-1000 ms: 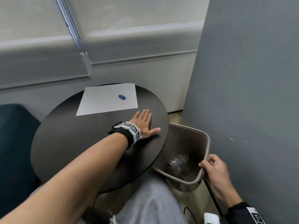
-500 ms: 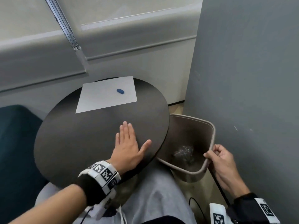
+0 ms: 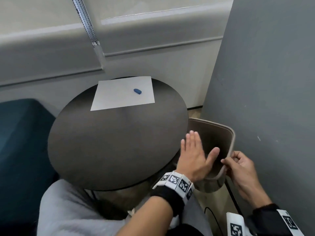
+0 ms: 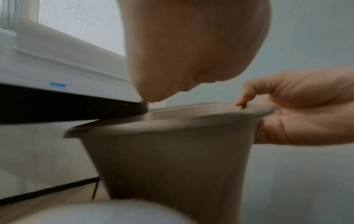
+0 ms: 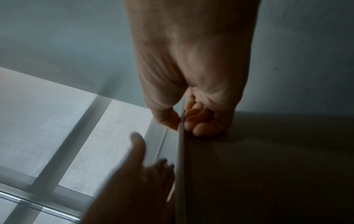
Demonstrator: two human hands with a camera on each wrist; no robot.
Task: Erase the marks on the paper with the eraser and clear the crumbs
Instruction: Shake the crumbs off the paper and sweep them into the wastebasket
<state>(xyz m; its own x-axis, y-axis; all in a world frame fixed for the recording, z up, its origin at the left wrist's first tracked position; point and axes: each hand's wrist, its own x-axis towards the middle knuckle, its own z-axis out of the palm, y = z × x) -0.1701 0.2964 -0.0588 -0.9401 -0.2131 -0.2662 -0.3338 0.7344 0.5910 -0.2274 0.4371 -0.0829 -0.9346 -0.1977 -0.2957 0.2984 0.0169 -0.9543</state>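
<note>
- The left hand (image 3: 194,155) is flat, its fingers (image 3: 191,138) straight and close together with the thumb spread, passing over the table (image 3: 110,142) edge above the bin (image 3: 230,133). Crumbs it pushes could miss if the bin's rim is not tucked fully under that edge — my judgement, since no crumbs are visible in any view.
- The right hand (image 3: 242,166) pinches the bin's near rim, thumb on top and fingers (image 5: 199,121) curled beneath; a grip at one corner could let the tilted bin slip or swing away.
- The eraser (image 3: 137,91) lies on the paper (image 3: 119,96), well beyond the left fingers across the table, untouched; a wide sweep could drag both.
- The left wrist view shows what the head view hides — the bin rim sits just under the table edge, the hand's edge touching the tabletop.
- The right wrist view shows the pinch on the rim up close.
</note>
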